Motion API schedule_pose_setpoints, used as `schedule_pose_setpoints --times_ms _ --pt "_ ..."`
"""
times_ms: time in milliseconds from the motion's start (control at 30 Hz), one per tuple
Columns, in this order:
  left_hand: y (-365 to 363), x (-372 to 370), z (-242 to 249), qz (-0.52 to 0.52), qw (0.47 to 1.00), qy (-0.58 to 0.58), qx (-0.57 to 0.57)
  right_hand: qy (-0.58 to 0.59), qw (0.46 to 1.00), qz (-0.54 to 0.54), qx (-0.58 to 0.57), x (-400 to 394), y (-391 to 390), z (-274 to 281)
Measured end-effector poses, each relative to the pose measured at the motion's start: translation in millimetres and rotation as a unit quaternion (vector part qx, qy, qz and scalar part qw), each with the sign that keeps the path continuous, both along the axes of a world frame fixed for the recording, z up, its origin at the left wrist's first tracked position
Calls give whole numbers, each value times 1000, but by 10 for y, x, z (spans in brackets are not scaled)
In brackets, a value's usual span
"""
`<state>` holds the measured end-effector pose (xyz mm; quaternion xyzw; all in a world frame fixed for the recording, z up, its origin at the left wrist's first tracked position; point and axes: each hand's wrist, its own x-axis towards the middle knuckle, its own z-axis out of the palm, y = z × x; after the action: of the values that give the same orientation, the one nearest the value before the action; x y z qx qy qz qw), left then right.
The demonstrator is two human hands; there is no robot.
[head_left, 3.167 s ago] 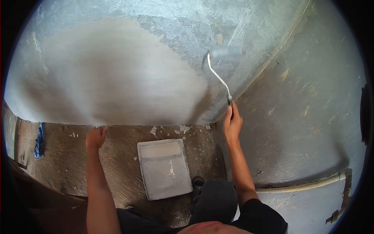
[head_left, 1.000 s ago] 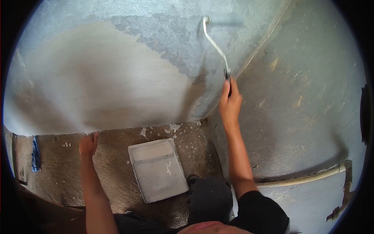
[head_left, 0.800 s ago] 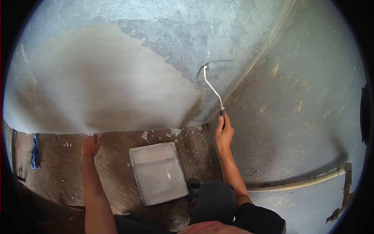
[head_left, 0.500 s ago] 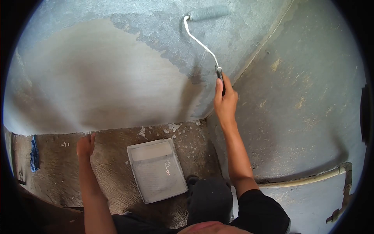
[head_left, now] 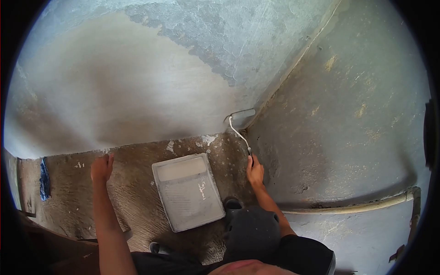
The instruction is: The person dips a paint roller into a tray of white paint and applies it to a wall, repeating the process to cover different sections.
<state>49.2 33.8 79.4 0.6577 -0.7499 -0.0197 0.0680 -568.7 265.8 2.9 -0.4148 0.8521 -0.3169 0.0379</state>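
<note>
The right arm reaches forward beside the bent knee (head_left: 252,231), its forearm slanting up and to the left in view. The right hand (head_left: 255,172) is closed around the dark handle of a paint roller (head_left: 243,113), its fingers wrapped about the grip. The roller is low on the front wall (head_left: 114,82), just above the floor (head_left: 137,201) and near the corner with the side wall (head_left: 343,114); its head lies almost level, the right end slightly higher.

The left arm stretches straight forward, and the left hand (head_left: 101,168) is held near the base of the front wall, fingers drawn in and well apart from the roller. Whether it pinches anything cannot be told.

There are two hands, one roller and one paint tray (head_left: 189,192). The tray lies on the floor between the arms, slightly turned, with pale paint in the end nearest the front wall. One crumpled blue cloth (head_left: 44,178) is on the far left, one dark round object (head_left: 233,204) sits just beside the knee, and one pale pipe (head_left: 362,208) runs along the side wall.

Pale squiggles mark the tray's sloping part; they cannot be read as letters.
</note>
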Motion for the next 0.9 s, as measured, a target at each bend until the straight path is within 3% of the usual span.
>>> schedule_pose_setpoints --times_ms 67,267,367,467,667,733,900 --pt "-33 58 -26 2 1000 7 -13 -6 1000 10 2 -14 -85 52" --pt "-29 96 -22 25 1000 8 -10 35 978 76 -190 248 -815 1217" --pt "-34 51 21 28 999 21 5 30 971 90 -220 338 -1032 1485" --pt "-29 -15 40 30 999 30 -9 23 977 76 -195 309 -906 1117" --pt "-36 -10 43 5 1000 23 -9 50 998 13 -46 51 -188 -309" --pt "-14 -10 65 7 1000 26 -5 54 998 -5 34 10 -51 -424" --pt "8 -2 64 17 999 27 0 23 1000 3 -14 7 -82 -271"
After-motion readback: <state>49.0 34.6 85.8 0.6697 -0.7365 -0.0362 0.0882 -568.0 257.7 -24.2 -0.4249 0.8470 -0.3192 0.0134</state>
